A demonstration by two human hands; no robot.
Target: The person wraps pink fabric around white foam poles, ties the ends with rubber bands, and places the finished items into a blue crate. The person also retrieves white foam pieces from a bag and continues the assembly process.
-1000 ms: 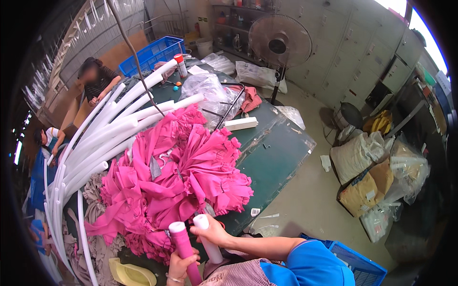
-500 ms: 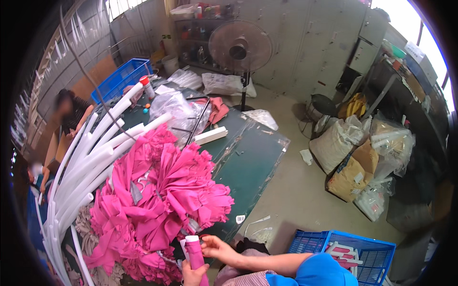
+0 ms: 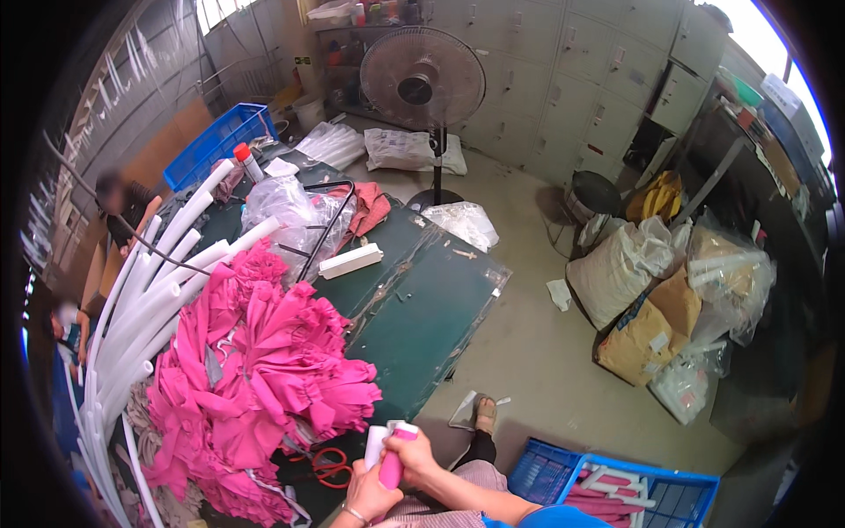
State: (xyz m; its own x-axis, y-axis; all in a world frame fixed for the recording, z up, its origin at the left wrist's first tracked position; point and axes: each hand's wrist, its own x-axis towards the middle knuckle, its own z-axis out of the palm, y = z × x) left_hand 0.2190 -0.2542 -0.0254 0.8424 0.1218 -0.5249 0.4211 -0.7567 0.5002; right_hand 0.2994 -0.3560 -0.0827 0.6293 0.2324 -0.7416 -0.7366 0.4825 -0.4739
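Note:
At the bottom middle, my right hand (image 3: 412,455) grips the top of a white tube with a pink cloth sleeve (image 3: 391,465) on it. My left hand (image 3: 368,495) holds the same tube lower down, and a second white tube (image 3: 375,443) stands right beside it. Just left of my hands lies a big heap of pink cloth sleeves (image 3: 255,370) on the dark green table (image 3: 422,299). Red-handled scissors (image 3: 327,466) lie on the table close to my left hand.
Long white foam tubes (image 3: 145,299) curve along the table's left side. A standing fan (image 3: 424,84), a small white box (image 3: 350,260), clear bags (image 3: 290,211), sacks (image 3: 651,290) and blue crates (image 3: 616,488) surround the table. Other people (image 3: 123,211) sit at the left.
The view has swung right and down toward the floor. My hands have shifted right along the table's near edge, and the right hand now covers the tube's top.

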